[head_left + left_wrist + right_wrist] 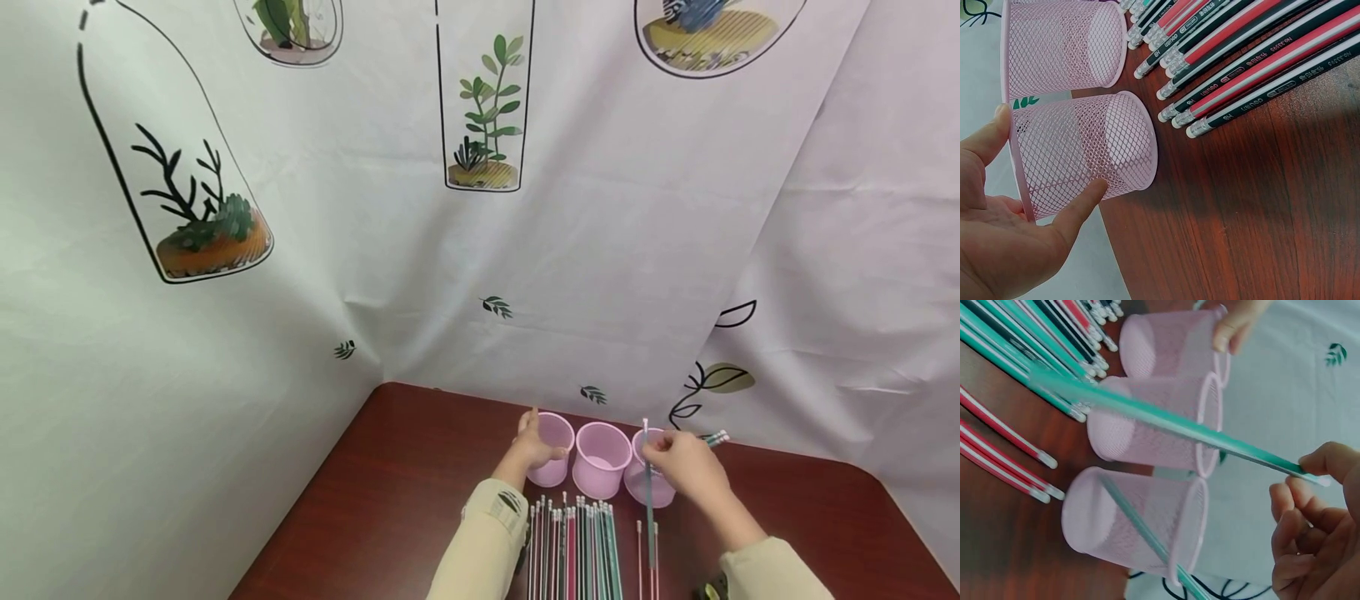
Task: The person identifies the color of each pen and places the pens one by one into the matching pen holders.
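Three pink mesh pencil cups stand in a row at the back of the table. My left hand [532,446] holds the left cup [1054,150], thumb against its wall and fingers at the rim. Above the right cup [663,493], my right hand [1319,519] pinches a green pencil [1154,417] near its eraser end. The pencil hangs down in front of that cup in the head view. Green pencils [1147,532] lean inside the right cup, with their eraser ends past its rim. Between these two cups is the middle cup [600,483], with no pencils visible in it.
Black, red and green pencils [573,550] lie side by side in front of the cups, erasers toward them. A few red pencils [1007,456] lie apart, farther right. A patterned white cloth [600,250] hangs behind the brown table [405,467].
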Tool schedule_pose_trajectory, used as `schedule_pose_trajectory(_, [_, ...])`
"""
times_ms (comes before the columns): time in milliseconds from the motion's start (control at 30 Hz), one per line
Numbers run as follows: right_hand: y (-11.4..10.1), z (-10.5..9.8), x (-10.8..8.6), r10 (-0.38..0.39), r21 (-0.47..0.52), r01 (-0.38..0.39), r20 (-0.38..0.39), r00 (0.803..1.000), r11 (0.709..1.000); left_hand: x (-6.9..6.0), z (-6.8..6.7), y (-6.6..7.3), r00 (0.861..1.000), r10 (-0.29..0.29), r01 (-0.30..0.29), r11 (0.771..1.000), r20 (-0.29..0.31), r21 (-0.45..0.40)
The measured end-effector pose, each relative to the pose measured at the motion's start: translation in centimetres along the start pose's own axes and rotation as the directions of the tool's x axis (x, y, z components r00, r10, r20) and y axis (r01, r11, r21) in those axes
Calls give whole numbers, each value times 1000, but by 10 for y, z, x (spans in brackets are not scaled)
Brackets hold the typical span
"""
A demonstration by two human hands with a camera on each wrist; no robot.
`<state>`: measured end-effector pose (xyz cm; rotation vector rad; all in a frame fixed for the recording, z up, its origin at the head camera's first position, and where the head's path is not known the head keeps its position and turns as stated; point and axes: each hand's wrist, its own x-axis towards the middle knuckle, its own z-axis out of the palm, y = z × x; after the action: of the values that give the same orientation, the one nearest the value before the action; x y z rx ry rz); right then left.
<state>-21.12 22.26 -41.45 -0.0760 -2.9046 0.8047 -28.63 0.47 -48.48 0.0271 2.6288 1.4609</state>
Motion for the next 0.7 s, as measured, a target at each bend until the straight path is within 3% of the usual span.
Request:
schedule_pose_trajectory(167, [0,-19,10,-9,53,12,-55,998,999,0,0,0,1000,-6,6,1000,2,2])
schedule_pose_trajectory(300, [-2,-35,20,-9,84,22,-152,988,996,0,0,0,1000,-6,6,1000,-2,4])
schedule_pose_trajectory(500, [1,-50,27,58,163,1,-359,932,987,0,-1,1,1000,-1,1,1000,2,2])
schedule_pose_trajectory(700, [16,-41,23,196,269,-87,-412,890,959,0,-1,0,1000,2,-2,1000,4,-4])
